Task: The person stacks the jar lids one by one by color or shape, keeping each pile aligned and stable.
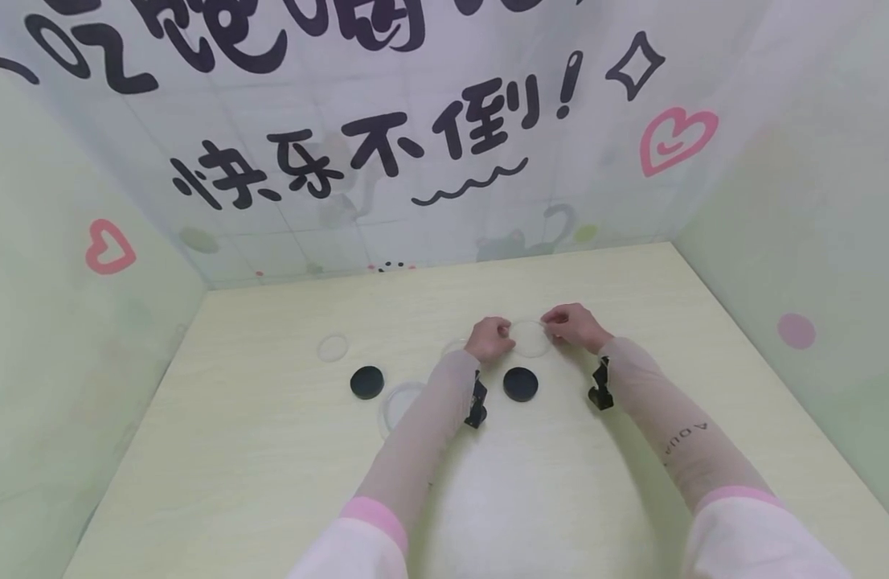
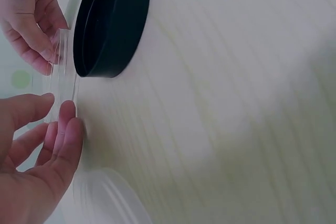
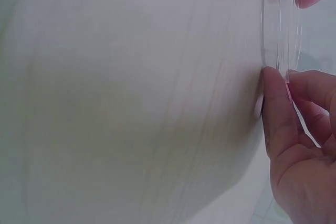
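Note:
A clear round lid [image 1: 531,339] with a low rim is between my two hands at the back of the table. My left hand [image 1: 490,339] is at its left edge, and in the left wrist view the thumb and fingertips lie on either side of the rim. On the opposite edge, my right hand [image 1: 576,326] pinches the rim between thumb and fingers, as the right wrist view shows. A black round lid [image 1: 520,384] lies just in front of the clear one, hollow side showing in the left wrist view. Another clear round piece [image 1: 455,346] is partly hidden behind my left hand.
Farther left are a second black round lid [image 1: 367,382], a small clear ring-like piece [image 1: 333,347] and a larger clear round piece [image 1: 395,410] partly covered by my left forearm. The pale wooden table [image 1: 220,450] meets walls at the back and sides.

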Tool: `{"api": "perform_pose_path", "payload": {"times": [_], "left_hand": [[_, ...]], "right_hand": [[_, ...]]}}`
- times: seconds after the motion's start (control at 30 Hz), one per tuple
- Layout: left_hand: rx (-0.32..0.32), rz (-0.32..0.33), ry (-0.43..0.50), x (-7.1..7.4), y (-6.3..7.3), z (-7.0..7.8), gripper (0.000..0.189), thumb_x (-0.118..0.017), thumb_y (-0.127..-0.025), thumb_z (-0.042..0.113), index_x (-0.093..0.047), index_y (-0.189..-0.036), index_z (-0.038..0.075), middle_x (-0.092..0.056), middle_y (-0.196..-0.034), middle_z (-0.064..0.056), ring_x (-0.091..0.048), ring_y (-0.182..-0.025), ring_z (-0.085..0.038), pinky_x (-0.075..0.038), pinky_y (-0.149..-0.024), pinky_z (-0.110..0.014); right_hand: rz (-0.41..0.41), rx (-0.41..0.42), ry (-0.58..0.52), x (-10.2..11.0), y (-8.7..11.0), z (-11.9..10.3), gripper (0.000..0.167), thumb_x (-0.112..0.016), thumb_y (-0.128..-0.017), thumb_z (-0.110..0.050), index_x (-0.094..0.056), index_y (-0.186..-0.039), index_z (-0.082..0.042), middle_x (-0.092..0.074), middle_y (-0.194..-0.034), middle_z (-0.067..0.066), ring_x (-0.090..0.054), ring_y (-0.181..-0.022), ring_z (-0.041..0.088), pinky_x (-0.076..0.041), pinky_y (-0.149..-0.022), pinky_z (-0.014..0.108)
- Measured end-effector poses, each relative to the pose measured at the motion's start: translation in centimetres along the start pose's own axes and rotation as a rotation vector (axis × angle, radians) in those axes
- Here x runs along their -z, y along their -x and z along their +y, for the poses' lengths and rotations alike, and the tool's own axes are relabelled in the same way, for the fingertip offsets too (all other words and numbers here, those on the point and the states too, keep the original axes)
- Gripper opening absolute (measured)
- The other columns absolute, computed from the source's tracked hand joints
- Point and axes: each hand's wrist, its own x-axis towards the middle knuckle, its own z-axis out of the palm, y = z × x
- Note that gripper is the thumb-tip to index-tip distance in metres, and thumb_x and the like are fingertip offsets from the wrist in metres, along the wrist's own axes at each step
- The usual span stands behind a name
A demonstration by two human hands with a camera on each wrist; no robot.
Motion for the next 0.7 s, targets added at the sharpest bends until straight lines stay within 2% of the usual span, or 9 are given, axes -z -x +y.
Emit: {"api": "perform_pose_path", "payload": {"times": [0.27,0.4,0.57,0.7], "left_hand": [[-0.012,0.032,-0.001,0.0,-0.2,0.0,0.038,-0.06,-0.082,0.009,-0.053,-0.119,0.004,-0.06,-0.103,-0.008,-0.056,-0.095,-0.02,-0.043,-0.083,-0.026],[-0.009,0.046,0.031,0.1,-0.1,-0.1,0.037,-0.06,-0.082,0.009,-0.054,-0.118,0.005,-0.06,-0.101,-0.007,-0.056,-0.091,-0.019,-0.045,-0.078,-0.025],[-0.014,0.046,0.074,1.0,0.5,0.3,0.038,-0.06,-0.082,0.008,-0.053,-0.119,0.006,-0.058,-0.102,-0.008,-0.058,-0.084,-0.017,-0.046,-0.068,-0.023],[-0.036,0.036,0.071,1.9,1.0,0.5,0.038,-0.06,-0.082,0.008,-0.053,-0.12,0.005,-0.059,-0.102,-0.009,-0.061,-0.078,-0.015,-0.046,-0.064,-0.021]], "right_hand": [[-0.001,-0.025,-0.036,0.1,0.3,-0.4,0.025,-0.053,-0.085,0.001,-0.054,-0.107,0.013,-0.057,-0.095,0.023,-0.057,-0.077,0.019,-0.051,-0.069,0.027],[0.002,-0.034,-0.03,0.2,0.3,-0.8,0.026,-0.052,-0.085,0.001,-0.054,-0.108,0.012,-0.056,-0.096,0.022,-0.057,-0.077,0.02,-0.051,-0.068,0.027],[-0.002,-0.042,-0.061,0.5,0.3,-1.5,0.027,-0.051,-0.086,0.001,-0.052,-0.11,0.012,-0.054,-0.101,0.025,-0.058,-0.082,0.026,-0.051,-0.07,0.028],[-0.009,-0.031,-0.084,0.6,0.5,-2.2,0.028,-0.051,-0.086,0.001,-0.05,-0.111,0.013,-0.052,-0.102,0.026,-0.057,-0.087,0.033,-0.051,-0.072,0.03]]}}
